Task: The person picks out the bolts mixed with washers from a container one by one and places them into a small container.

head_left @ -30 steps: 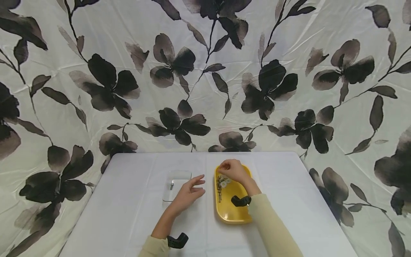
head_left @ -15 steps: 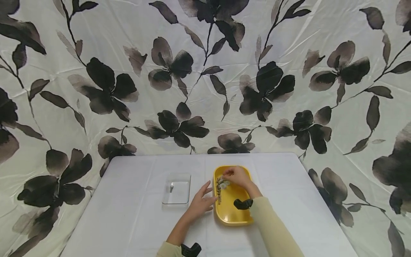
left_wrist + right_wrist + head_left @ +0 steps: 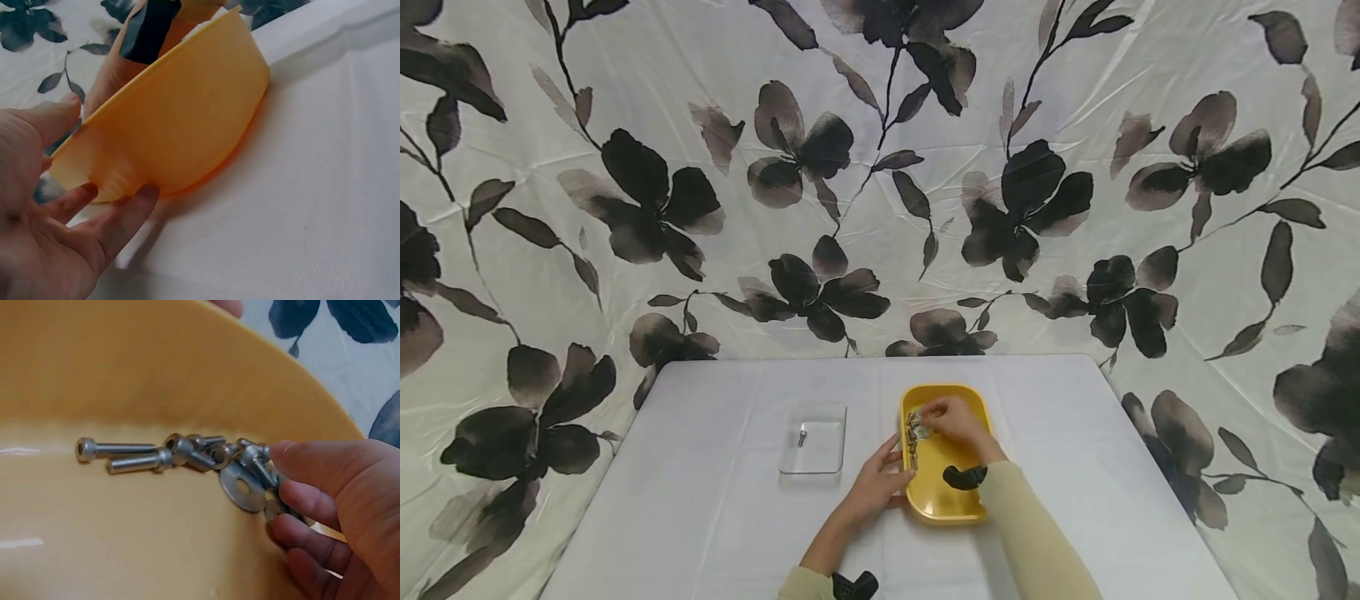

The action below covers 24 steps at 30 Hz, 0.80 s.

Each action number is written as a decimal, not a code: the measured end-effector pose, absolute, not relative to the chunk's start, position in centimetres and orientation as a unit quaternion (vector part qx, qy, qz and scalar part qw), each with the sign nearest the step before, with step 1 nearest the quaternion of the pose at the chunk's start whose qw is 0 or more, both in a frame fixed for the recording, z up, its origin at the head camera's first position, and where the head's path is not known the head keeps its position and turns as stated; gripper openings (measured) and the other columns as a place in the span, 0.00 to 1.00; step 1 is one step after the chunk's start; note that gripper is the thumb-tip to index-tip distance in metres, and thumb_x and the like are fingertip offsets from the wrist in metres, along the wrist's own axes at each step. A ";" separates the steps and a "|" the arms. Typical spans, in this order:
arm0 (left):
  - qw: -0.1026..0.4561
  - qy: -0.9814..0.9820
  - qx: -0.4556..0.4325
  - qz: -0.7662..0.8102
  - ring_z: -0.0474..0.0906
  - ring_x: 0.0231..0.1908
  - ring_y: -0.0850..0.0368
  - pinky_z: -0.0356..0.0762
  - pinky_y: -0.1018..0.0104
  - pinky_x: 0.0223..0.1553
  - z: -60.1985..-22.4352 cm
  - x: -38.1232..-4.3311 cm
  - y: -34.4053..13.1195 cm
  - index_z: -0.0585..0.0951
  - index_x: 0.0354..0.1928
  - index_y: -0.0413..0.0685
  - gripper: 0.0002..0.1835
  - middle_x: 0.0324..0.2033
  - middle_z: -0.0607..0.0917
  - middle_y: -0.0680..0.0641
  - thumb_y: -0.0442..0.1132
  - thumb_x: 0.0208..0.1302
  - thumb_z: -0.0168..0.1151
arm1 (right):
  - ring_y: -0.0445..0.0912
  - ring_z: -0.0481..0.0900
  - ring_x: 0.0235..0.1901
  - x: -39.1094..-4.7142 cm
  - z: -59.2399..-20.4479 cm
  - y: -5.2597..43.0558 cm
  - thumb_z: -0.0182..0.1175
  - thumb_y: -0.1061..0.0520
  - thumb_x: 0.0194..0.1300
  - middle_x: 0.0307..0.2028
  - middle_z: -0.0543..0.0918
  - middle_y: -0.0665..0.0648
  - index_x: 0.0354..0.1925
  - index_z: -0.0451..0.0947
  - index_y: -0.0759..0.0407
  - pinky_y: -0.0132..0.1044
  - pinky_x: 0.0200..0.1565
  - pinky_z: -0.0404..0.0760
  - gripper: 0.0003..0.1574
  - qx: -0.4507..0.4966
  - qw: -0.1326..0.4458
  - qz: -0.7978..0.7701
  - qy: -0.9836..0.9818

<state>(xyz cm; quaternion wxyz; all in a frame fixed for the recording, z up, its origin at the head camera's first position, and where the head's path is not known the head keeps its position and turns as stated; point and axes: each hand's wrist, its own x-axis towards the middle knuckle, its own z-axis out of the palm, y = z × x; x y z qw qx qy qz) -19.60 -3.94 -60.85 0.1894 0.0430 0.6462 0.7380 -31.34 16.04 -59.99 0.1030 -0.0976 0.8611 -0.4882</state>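
Note:
My left hand (image 3: 872,490) is at the left side of a yellow tray (image 3: 943,507). In the left wrist view its thumb lies at the rim while the fingers press the outer wall, gripping the tray's side. Inside the tray, my right hand (image 3: 356,494) reaches into a pile of metal hardware, its fingers bent. Several socket-head bolts (image 3: 122,449) lie along the wall with a flat washer (image 3: 242,489). The right thumb tip meets a bolt head and other fingertips are at the washers; I cannot tell whether a piece is pinched.
Left of the tray stands a small clear box (image 3: 826,450) with a single bolt (image 3: 802,437) in it. Both rest on a table under a white cloth (image 3: 700,500). Behind the table hangs a floral-print sheet (image 3: 880,208).
My left hand has moved right, from beside the clear box to the tray's side, and now grips it. My right hand has come lower into the tray, onto the hardware pile.

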 end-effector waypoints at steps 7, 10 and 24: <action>0.201 0.650 0.036 0.732 0.77 0.53 0.45 0.84 0.52 0.40 -61.9 -19.0 -4.3 0.53 0.77 0.58 0.39 0.69 0.60 0.33 0.39 0.69 0.60 | 0.43 0.77 0.29 -30.6 -61.3 15.3 0.70 0.58 0.58 0.32 0.84 0.52 0.40 0.86 0.60 0.32 0.31 0.78 0.11 -0.100 0.098 -0.472 0.870; 0.202 0.647 0.035 0.734 0.76 0.54 0.45 0.83 0.52 0.41 -62.1 -18.5 -4.4 0.53 0.77 0.59 0.39 0.69 0.59 0.33 0.40 0.69 0.60 | 0.43 0.76 0.28 -30.2 -61.6 14.9 0.71 0.57 0.57 0.31 0.83 0.51 0.39 0.86 0.57 0.32 0.30 0.77 0.10 -0.100 0.095 -0.448 0.883; 0.183 0.625 0.051 0.757 0.75 0.54 0.42 0.83 0.52 0.42 -62.1 -18.7 -4.1 0.52 0.77 0.55 0.39 0.66 0.64 0.32 0.38 0.70 0.59 | 0.43 0.73 0.24 -30.9 -61.4 15.2 0.71 0.58 0.56 0.26 0.78 0.51 0.33 0.84 0.57 0.32 0.27 0.74 0.05 -0.080 0.092 -0.424 0.897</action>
